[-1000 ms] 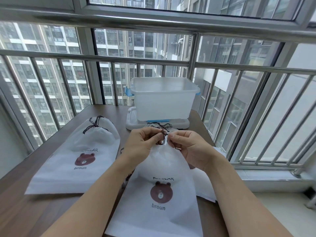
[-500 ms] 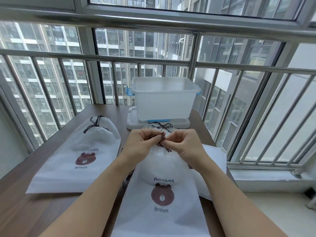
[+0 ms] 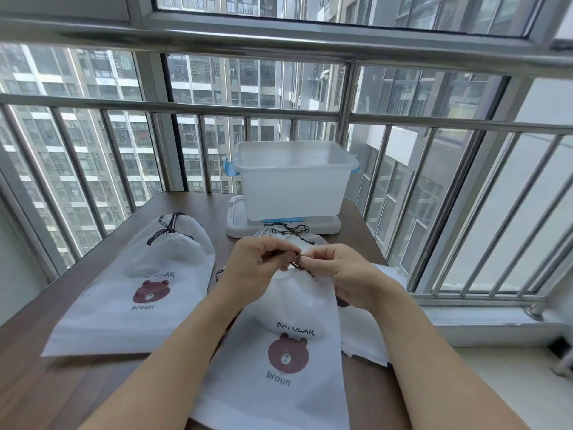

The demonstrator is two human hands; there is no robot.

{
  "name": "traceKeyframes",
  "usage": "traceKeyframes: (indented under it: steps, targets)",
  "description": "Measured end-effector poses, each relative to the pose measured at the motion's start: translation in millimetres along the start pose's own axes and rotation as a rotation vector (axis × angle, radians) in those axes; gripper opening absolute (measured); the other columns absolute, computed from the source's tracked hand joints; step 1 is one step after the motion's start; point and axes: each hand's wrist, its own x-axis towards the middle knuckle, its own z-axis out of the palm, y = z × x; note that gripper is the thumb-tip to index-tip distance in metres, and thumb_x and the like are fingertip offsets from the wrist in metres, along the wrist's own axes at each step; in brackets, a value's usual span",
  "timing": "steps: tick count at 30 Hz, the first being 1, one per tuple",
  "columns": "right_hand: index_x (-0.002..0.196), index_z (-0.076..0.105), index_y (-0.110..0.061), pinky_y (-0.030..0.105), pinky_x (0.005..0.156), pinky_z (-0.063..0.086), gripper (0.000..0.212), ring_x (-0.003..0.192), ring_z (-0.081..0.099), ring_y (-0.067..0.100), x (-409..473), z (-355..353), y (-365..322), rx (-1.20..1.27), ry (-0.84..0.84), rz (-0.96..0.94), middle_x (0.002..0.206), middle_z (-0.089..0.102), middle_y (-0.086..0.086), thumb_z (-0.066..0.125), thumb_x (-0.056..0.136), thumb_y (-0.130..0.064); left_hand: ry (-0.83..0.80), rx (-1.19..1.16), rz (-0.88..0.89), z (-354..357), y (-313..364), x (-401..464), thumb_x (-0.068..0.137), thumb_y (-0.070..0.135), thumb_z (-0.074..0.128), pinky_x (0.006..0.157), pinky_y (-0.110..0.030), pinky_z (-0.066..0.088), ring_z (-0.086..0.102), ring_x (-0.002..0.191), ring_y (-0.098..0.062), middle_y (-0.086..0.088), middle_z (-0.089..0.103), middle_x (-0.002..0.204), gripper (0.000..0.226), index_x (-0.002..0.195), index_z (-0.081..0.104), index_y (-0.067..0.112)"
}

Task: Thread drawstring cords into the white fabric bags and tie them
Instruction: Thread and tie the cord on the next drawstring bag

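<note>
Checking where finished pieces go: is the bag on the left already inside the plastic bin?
No, the left bag lies flat on the table, its cord drawn, apart from the plastic bin.

— Which bag do you have?

— The front bag (image 3: 279, 352), white with a brown bear and "POPULAR broun", lying flat, its neck gathered. I pinch its dark cord (image 3: 297, 263) at the neck between my left hand (image 3: 257, 265) and right hand (image 3: 341, 274).

— And the others?

— A tied bag (image 3: 133, 293) lies flat left of the front bag, cord knotted at its top. More bags (image 3: 362, 336) lie under its right edge.
</note>
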Motion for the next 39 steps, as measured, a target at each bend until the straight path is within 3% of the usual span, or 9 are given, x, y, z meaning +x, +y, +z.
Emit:
traceKeyframes:
  steps: [3, 9, 11, 16, 21, 27, 33, 37, 39]
  targets:
    - [0.100, 0.069, 0.001, 0.026, 0.064, 0.055, 0.024, 0.071, 0.066, 0.016, 1, -7, 3, 0.283, -0.103, 0.071, 0.084, 0.071, 0.007, 0.070, 0.087, -0.018, -0.006, -0.134, -0.062, 0, 3, 1, 0.086, -0.010, 0.066, 0.068, -0.016, 0.053, 0.068, 0.069, -0.005, 0.006, 0.075, 0.074, 0.028, 0.091, 0.076, 0.017]
    - [0.119, 0.072, -0.004, 0.044, 0.103, 0.042, 0.032, 0.102, 0.062, 0.026, 10, -13, 15, 0.429, -0.177, 0.207, 0.121, 0.069, 0.014, 0.068, 0.093, -0.023, -0.052, -0.199, -0.028, 1, 8, -2, 0.086, -0.014, 0.063, 0.068, -0.015, 0.052, 0.072, 0.074, -0.006, 0.006, 0.077, 0.077, 0.031, 0.095, 0.074, 0.014]
    - [0.129, 0.064, 0.003, 0.034, 0.096, 0.049, 0.043, 0.098, 0.061, 0.021, 11, -12, 15, 0.493, -0.175, 0.193, 0.127, 0.062, 0.016, 0.071, 0.092, -0.018, -0.039, -0.188, -0.020, 0, 7, -1, 0.086, -0.013, 0.064, 0.070, -0.016, 0.053, 0.071, 0.074, -0.006, 0.006, 0.077, 0.078, 0.032, 0.094, 0.075, 0.016]
    - [0.119, 0.064, 0.006, 0.019, 0.057, 0.058, 0.024, 0.068, 0.073, 0.013, 7, -7, 9, 0.514, -0.108, 0.098, 0.092, 0.075, 0.013, 0.052, 0.100, -0.004, -0.045, -0.191, 0.006, -3, 8, 0, 0.086, -0.011, 0.064, 0.076, -0.018, 0.055, 0.071, 0.077, -0.008, 0.004, 0.077, 0.080, 0.029, 0.097, 0.075, 0.014]
    - [0.099, 0.068, -0.003, 0.023, 0.059, 0.059, 0.014, 0.067, 0.070, 0.016, 6, -2, 4, 0.410, -0.135, 0.034, 0.089, 0.074, 0.011, 0.057, 0.098, -0.012, -0.062, -0.274, 0.003, -2, 11, -1, 0.087, -0.012, 0.061, 0.076, -0.019, 0.055, 0.072, 0.078, -0.010, 0.001, 0.077, 0.081, 0.028, 0.098, 0.074, 0.010]
    - [0.091, 0.064, -0.004, 0.020, 0.061, 0.045, 0.017, 0.066, 0.054, 0.011, 13, 4, 6, -0.353, 0.170, -0.299, 0.077, 0.066, 0.003, 0.056, 0.103, -0.013, 0.013, -0.106, 0.031, -2, 9, -1, 0.088, -0.007, 0.066, 0.078, -0.021, 0.054, 0.071, 0.078, -0.010, 0.006, 0.076, 0.080, 0.027, 0.090, 0.077, 0.018]
    - [0.085, 0.074, -0.023, 0.020, 0.066, 0.047, 0.016, 0.065, 0.055, 0.005, 10, -17, 7, -0.558, 0.270, -0.258, 0.081, 0.070, -0.003, 0.070, 0.092, -0.009, 0.044, 0.051, 0.019, -3, 5, -2, 0.087, 0.000, 0.072, 0.080, -0.020, 0.055, 0.073, 0.082, -0.011, 0.007, 0.077, 0.084, 0.022, 0.093, 0.078, 0.021]
    - [0.090, 0.077, -0.017, 0.023, 0.059, 0.045, 0.002, 0.067, 0.057, 0.011, 8, -6, -2, -0.170, 0.282, -0.281, 0.080, 0.068, 0.002, 0.075, 0.090, -0.017, 0.054, 0.062, 0.003, -3, 4, -2, 0.087, 0.002, 0.073, 0.080, -0.021, 0.055, 0.073, 0.083, -0.011, 0.007, 0.077, 0.085, 0.023, 0.094, 0.078, 0.023]
    - [0.085, 0.076, -0.008, 0.023, 0.056, 0.044, 0.025, 0.062, 0.056, 0.014, 5, -1, -6, -0.033, 0.219, -0.250, 0.075, 0.067, 0.007, 0.078, 0.086, -0.032, 0.047, 0.081, 0.008, -3, 4, -2, 0.087, 0.002, 0.072, 0.081, -0.024, 0.056, 0.073, 0.084, -0.011, 0.007, 0.077, 0.087, 0.022, 0.096, 0.079, 0.021]
